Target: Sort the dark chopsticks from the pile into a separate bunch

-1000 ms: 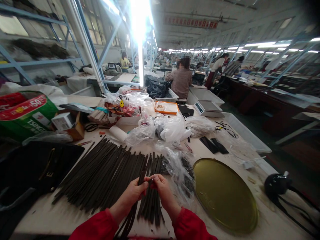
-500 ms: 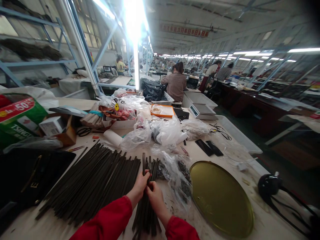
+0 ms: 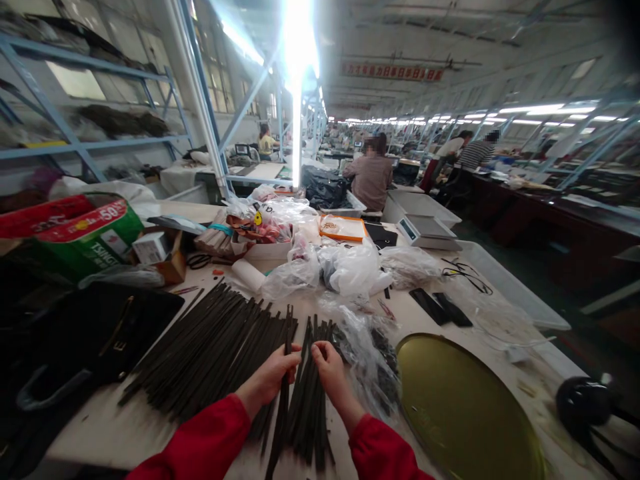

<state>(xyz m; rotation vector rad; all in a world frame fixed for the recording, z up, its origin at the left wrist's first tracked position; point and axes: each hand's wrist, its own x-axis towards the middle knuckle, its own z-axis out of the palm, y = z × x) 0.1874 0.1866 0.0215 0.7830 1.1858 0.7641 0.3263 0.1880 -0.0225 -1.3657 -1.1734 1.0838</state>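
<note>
My left hand (image 3: 277, 372) is closed around one or more long dark strips (image 3: 281, 417), which stand out above and below the fingers. Just to the right, my right hand (image 3: 330, 368) has its thumb and fingertips pressed together at the upper part of a small pile of similar strips (image 3: 306, 413). Whether a strip is pinched there is hidden. A gap separates the two hands. Left of them, a wide heap of dark strips (image 3: 210, 353) lies side by side on the table (image 3: 95, 427).
Crumpled clear plastic (image 3: 365, 347) and an oval olive-gold tray (image 3: 465, 407) lie to the right. Behind are plastic bags (image 3: 350, 267), an orange-edged box (image 3: 343, 228) and a scale (image 3: 425, 230). A black bag (image 3: 100, 333) lies left. Co-workers (image 3: 373, 173) sit and stand farther back.
My hands have moved apart from each other; the left now holds its strips away from the small pile. The view has shifted, so the scene sits farther right and slightly lower.
</note>
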